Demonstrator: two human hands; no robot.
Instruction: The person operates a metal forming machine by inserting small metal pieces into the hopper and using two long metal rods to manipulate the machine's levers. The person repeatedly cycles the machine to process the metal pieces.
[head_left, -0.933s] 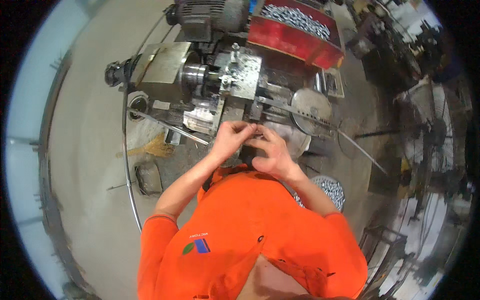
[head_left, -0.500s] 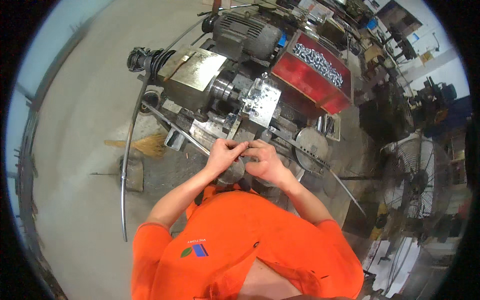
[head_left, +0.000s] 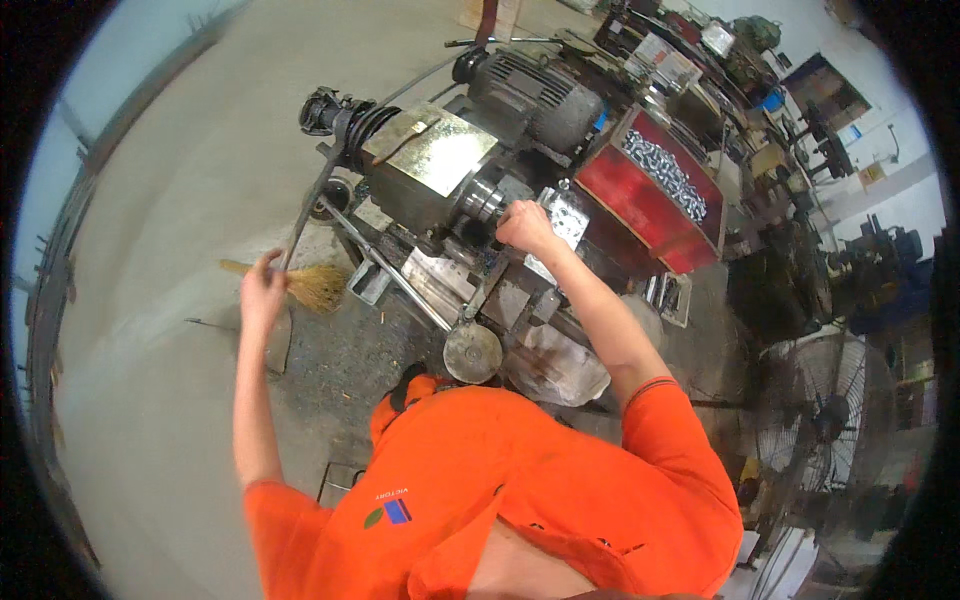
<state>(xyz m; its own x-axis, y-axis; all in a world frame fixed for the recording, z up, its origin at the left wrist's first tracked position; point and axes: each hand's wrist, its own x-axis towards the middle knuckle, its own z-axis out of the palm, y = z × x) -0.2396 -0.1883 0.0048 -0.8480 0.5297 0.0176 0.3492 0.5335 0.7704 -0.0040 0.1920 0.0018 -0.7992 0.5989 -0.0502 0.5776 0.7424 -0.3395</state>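
My left hand (head_left: 263, 291) is out at the left, its fingers closed round the lower end of a long dark metal lever (head_left: 318, 196). That lever slopes up to the belt end of a small lathe. My right hand (head_left: 525, 228) is at the lathe's round steel chuck (head_left: 483, 199), fingers pinched together just in front of it. Whatever those fingers hold is hidden behind the hand. Beyond the wrist lies a shiny tool block (head_left: 566, 215). A bright metal bar (head_left: 405, 290) slants down to a round plate (head_left: 472, 352) near my body.
A red bin (head_left: 640, 213) full of small shiny metal parts stands right of the lathe. Behind the headstock (head_left: 425, 160) sits an electric motor (head_left: 540, 95). A straw broom (head_left: 318, 287) lies on the floor by my left hand. At the right is a caged fan (head_left: 815, 410).
My hands, which were together low in front of me, have parted. The left has gone out to the lever, the right up to the chuck. The view has shifted slightly.
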